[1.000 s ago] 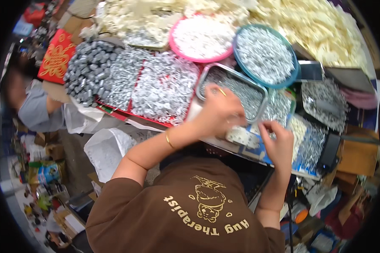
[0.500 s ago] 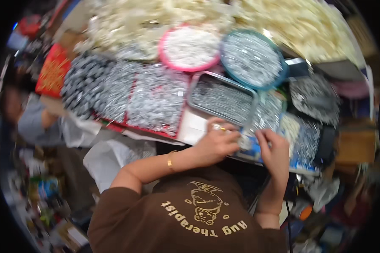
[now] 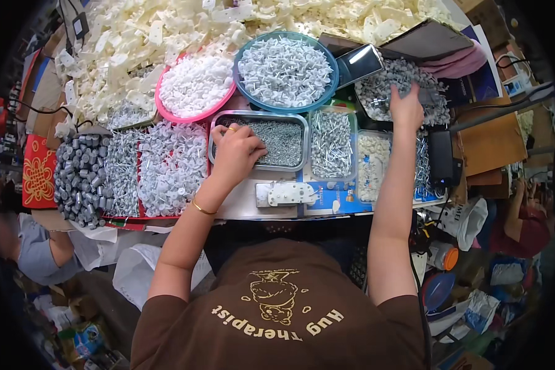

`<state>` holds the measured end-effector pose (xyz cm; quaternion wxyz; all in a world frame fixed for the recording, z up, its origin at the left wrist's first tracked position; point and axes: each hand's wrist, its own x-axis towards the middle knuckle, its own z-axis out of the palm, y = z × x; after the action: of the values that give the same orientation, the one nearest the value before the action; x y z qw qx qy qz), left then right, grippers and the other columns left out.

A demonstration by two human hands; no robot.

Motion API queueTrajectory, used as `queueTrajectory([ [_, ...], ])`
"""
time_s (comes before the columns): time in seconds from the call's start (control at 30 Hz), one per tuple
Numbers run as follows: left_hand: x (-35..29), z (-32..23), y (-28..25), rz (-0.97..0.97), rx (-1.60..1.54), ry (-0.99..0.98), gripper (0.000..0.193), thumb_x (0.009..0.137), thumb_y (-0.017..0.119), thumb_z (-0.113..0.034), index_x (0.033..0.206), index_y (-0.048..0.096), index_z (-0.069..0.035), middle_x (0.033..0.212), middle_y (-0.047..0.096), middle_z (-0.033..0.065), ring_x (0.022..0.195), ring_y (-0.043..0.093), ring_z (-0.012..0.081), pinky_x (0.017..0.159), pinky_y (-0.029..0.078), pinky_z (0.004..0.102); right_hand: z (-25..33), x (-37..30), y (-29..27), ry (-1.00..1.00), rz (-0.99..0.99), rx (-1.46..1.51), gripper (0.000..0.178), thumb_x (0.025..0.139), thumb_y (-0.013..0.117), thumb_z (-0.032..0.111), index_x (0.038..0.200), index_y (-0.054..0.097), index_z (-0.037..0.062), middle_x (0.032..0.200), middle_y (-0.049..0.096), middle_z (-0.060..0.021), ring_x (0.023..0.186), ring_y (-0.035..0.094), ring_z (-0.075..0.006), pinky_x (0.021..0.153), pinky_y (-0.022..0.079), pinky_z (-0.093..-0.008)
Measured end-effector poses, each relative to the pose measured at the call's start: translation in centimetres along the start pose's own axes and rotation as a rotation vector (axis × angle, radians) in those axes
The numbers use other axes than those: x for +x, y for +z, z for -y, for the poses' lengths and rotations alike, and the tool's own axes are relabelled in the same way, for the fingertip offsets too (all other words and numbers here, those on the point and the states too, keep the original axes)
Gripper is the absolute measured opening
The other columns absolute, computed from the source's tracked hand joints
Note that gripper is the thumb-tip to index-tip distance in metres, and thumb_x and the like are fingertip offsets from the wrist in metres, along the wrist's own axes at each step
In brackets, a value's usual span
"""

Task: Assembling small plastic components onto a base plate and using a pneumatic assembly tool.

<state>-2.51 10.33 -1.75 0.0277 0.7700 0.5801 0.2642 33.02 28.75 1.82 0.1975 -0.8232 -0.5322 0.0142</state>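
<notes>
My left hand is bent over a metal tray of tiny screws. Its fingers are curled at the tray's left end, and whatever they may pinch is hidden. My right hand reaches into a dark box of small grey metal parts at the far right, thumb and forefinger apart. Between my arms, near the table's front edge, lies a small assembly with a cream-coloured plate and a metal end. A clear tub of longer screws stands right of the metal tray.
Behind are a pink basin of white pieces, a teal basin of pale pins and a heap of cream plastic plates. Grey cylinders and red-edged compartments of white-headed pieces sit left. A phone-like device leans behind.
Both hands were together over the small assembly near the front edge. Now the assembly lies on the table; my left hand is in the screw tray and my right hand is at the grey parts.
</notes>
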Motion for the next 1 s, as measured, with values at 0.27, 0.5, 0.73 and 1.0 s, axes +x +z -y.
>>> queueTrajectory([
  [0.27, -0.1, -0.1, -0.4, -0.079, -0.096, -0.087, 0.011, 0.083, 0.075, -0.020, 0.081, 0.065, -0.015, 0.080, 0.060, -0.0014, 0.086, 0.056, 0.0210, 0.089, 0.028, 0.0440, -0.5, -0.4, 2.5, 0.025, -0.109, 0.253, 0.055, 0.087, 0.069, 0.039, 0.129, 0.038, 0.0208, 0.116, 0.067, -0.0256, 0.106, 0.064, -0.0496, 0.092, 0.047, -0.0550],
  [0.5, 0.5, -0.2, -1.4, -0.185, -0.187, -0.153, 0.013, 0.089, 0.071, -0.021, 0.081, 0.064, -0.013, 0.078, 0.065, -0.0001, 0.079, 0.058, 0.0211, 0.086, 0.030, 0.0433, 2.7, -2.4, -4.1, -0.312, -0.534, 1.127, 0.069, 0.078, 0.084, 0.001, 0.122, 0.031, 0.0015, 0.122, 0.048, -0.0187, 0.099, 0.061, -0.0242, 0.086, 0.057, -0.0362],
  [0.73, -1.5, -4.2, -3.3, -0.083, -0.528, -0.041, 0.010, 0.082, 0.078, -0.015, 0.092, 0.076, -0.017, 0.085, 0.072, -0.0029, 0.088, 0.064, 0.0183, 0.096, 0.035, 0.0370, 5.9, -13.0, -8.1, -0.092, 0.412, 1.720, 0.021, 0.099, 0.054, 0.028, 0.100, 0.055, 0.0070, 0.076, 0.047, -0.0049, 0.062, 0.046, -0.0165, 0.062, 0.043, -0.0330],
  [1.0, -3.4, -9.0, -1.2, 0.008, -0.424, 0.150, 0.015, 0.073, 0.084, -0.027, 0.079, 0.072, -0.022, 0.081, 0.063, -0.0102, 0.088, 0.058, 0.0129, 0.089, 0.027, 0.0428, 5.7, -21.4, -9.2, -0.387, 0.637, 1.848, 0.034, 0.101, 0.045, 0.039, 0.099, 0.045, 0.0055, 0.068, 0.045, -0.0059, 0.045, 0.043, -0.0138, 0.042, 0.044, -0.0287],
])
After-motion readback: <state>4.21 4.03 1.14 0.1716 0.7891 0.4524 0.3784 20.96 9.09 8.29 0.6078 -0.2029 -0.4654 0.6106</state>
